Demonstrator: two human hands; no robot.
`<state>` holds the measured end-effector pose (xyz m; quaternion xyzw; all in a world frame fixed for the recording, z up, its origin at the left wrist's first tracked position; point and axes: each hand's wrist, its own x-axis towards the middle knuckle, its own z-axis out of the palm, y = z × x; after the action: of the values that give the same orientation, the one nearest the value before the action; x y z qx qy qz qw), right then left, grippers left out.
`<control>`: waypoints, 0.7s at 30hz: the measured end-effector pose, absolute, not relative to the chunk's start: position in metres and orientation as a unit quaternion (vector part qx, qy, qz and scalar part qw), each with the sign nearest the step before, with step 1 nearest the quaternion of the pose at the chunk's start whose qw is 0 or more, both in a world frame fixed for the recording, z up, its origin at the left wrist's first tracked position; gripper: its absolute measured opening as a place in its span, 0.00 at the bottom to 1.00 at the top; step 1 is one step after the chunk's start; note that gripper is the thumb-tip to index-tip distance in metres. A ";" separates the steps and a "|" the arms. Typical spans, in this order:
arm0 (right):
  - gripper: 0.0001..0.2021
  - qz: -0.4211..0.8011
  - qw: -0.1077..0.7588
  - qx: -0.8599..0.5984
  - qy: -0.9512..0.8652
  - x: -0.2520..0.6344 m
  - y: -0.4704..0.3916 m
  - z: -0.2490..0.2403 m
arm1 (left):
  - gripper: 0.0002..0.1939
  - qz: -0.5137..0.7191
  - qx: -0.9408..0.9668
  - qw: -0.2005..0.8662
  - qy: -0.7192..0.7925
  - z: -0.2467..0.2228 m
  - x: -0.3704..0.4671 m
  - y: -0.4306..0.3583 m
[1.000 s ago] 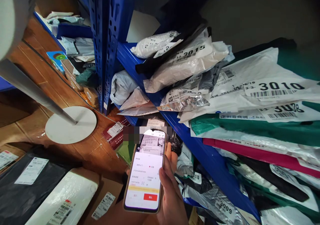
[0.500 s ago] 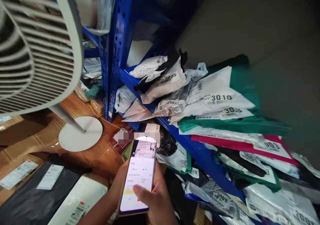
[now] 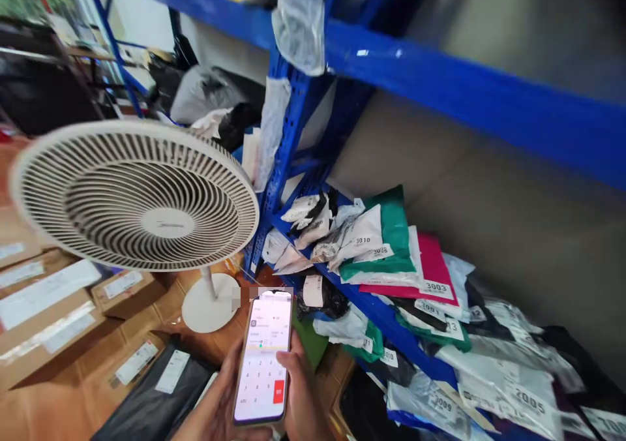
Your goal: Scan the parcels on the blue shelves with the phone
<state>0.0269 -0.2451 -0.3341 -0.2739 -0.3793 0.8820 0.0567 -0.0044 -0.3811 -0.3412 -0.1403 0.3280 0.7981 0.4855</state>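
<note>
A smartphone [image 3: 259,369] with a lit screen stands tilted up between my hands at the lower middle of the view. A number keypad with a red key fills the lower half of its screen. My left hand [image 3: 220,395] is closed round the phone's left side and bottom. On the right edge my right hand [image 3: 300,389] grips it too, its thumb over the screen near the keypad's top right. The fingers behind the phone are hidden.
A white standing fan [image 3: 141,196] rises at left on a round base [image 3: 208,307]. Blue shelving [image 3: 405,336] holds several numbered parcels, including a green bag [image 3: 396,245] and a pink one [image 3: 435,268]. Cardboard boxes [image 3: 53,336] and a black parcel [image 3: 156,389] lie on the floor.
The view has lifted and drawn back, showing the whole fan and an upper shelf beam. On the phone, a number keypad has replaced the earlier panel. The right thumb has moved to the screen's right side.
</note>
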 end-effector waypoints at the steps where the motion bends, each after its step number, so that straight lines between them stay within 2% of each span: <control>1: 0.30 0.876 0.061 -0.276 -0.391 0.031 -0.249 -0.328 | 0.37 0.795 -0.137 0.478 0.347 -0.325 -0.002 -0.383; 5: 0.29 0.870 0.056 -0.257 -0.418 0.042 -0.261 -0.306 | 0.41 0.778 -0.135 0.460 0.407 -0.273 0.008 -0.389; 10: 0.26 0.862 0.068 -0.222 -0.451 0.047 -0.269 -0.287 | 0.44 0.773 -0.116 0.451 0.431 -0.234 0.020 -0.394; 18: 0.20 0.904 0.078 -0.123 -0.402 0.056 -0.269 -0.261 | 0.37 0.773 -0.096 0.417 0.467 -0.204 0.037 -0.393; 21: 0.22 0.912 0.062 -0.102 -0.392 0.060 -0.268 -0.240 | 0.36 0.779 -0.089 0.410 0.466 -0.196 0.039 -0.393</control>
<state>0.0596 -0.2679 -0.2402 -0.1023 -0.3923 0.9120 0.0622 0.0393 -0.3933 -0.1959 -0.0888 0.4657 0.7794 0.4096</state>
